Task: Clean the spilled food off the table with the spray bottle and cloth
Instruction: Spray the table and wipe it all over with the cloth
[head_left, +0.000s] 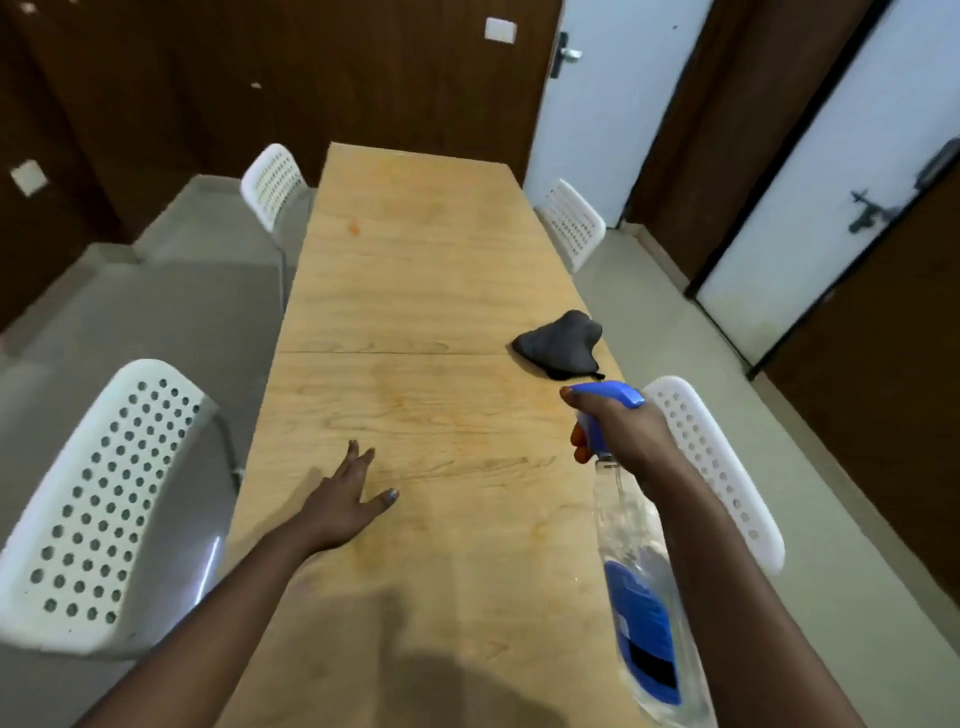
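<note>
R hand (618, 436) clenched round spray bottle (636, 571) over counter (415, 291) – L hand (345, 499) released, flat. Cloth (558, 345) by R edge; orange spill (355, 227) far. White chairs (98, 509) flank.

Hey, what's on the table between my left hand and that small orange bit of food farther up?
Only bare wood in the head view: from the left hand to the orange bit, just the table and its seam line.

Pretty dim indoor light, soft all over, wide-angle bends the edges, a big dark shadow sits on the near end of the table (415, 291).
</note>
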